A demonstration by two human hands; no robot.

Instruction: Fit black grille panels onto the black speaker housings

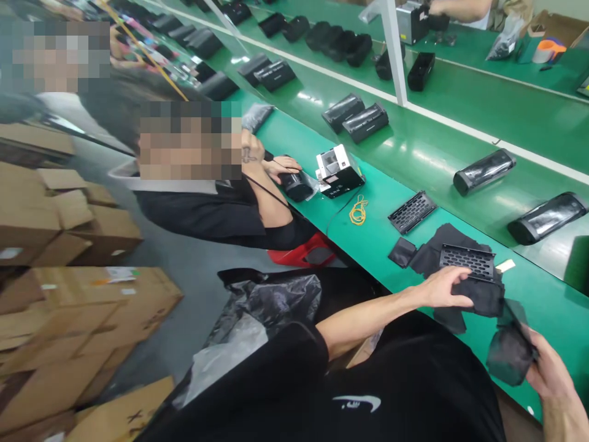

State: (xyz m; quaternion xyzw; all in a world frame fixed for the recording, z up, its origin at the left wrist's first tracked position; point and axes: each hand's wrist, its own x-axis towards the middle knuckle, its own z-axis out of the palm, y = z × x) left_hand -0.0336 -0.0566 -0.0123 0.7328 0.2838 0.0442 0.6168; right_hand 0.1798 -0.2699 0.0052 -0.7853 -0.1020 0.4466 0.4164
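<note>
My left hand [448,287] rests at the near edge of a black slotted grille [468,260], thumb and fingers apart. Under and around the grille lie pieces of thin black cloth [481,296], one close beneath my thumb. At the lower right my right hand [550,368] pinches a piece of black mesh cloth [510,355], which hangs over the table edge and looks slightly see-through. A second slotted grille [412,212] lies farther up the table, with a small folded black cloth [402,252] near it.
A co-worker at my left handles a black cylindrical speaker housing [297,185]. Near it stand a boxy metal device [339,170] and a yellow cord [358,210]. Black housings [547,218] line the green belt [432,135]. Cardboard boxes [92,307] are stacked at left.
</note>
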